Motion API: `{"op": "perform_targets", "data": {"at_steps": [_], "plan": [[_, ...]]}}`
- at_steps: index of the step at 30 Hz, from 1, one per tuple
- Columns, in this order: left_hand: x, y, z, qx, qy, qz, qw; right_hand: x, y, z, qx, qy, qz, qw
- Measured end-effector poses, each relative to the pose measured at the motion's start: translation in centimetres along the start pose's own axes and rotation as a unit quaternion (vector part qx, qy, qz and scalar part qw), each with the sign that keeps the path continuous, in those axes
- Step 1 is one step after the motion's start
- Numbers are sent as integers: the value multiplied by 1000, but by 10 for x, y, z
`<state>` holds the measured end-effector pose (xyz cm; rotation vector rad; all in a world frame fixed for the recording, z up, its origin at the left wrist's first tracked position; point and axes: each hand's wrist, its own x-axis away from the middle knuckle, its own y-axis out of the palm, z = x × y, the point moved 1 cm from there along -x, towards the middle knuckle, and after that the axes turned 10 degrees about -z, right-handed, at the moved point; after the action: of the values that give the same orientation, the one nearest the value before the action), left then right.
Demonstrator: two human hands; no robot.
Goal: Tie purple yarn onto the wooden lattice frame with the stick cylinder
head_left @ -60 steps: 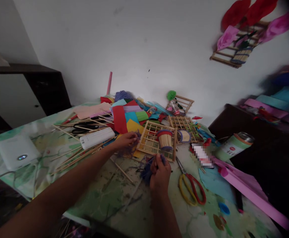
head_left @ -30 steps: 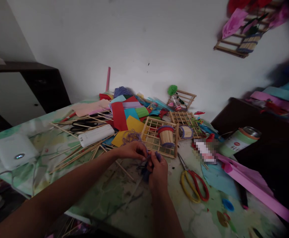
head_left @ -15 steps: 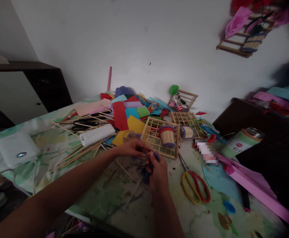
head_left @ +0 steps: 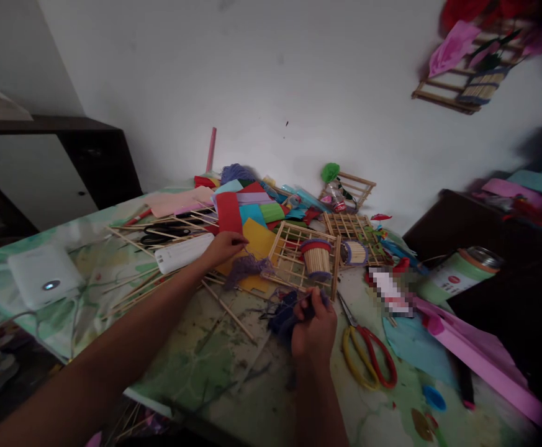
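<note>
My right hand [head_left: 315, 326] is closed around a bundle of purple yarn, beside the handled scissors [head_left: 366, 351]. Dark blue material [head_left: 282, 315] hangs at its left side. Farther left, my left hand [head_left: 226, 247] is raised over the white power strip's right end, its fingers pinched together; what they hold is too small to make out. Loose purple yarn [head_left: 247, 268] lies tangled between the hands, over yellow paper [head_left: 259, 239]. Behind my right hand, a small stick basket with red and purple bands [head_left: 317, 259] rests on a stick lattice [head_left: 287, 251].
Thin sticks [head_left: 228, 310] and coloured sheets [head_left: 228, 211] cover the table's middle and back. A white power strip [head_left: 182, 253] and a white box-like device [head_left: 45, 276] are at left. A green can [head_left: 461, 273] and pink strip [head_left: 485, 366] are at right.
My hands have moved apart: the left went left and up, the right a little to the right. The purple yarn and dark blue material between them show more now.
</note>
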<state>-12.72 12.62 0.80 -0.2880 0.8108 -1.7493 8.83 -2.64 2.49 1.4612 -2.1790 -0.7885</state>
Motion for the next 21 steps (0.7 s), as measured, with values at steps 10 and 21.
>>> {"op": "perform_targets", "data": {"at_steps": [10, 21], "plan": [[-1, -26, -33, 13, -88, 224, 971, 2, -5, -18, -45, -126, 53, 990], [2, -47, -46, 38, -106, 351, 930, 7, -25, -60, -61, -295, 142, 943]]}}
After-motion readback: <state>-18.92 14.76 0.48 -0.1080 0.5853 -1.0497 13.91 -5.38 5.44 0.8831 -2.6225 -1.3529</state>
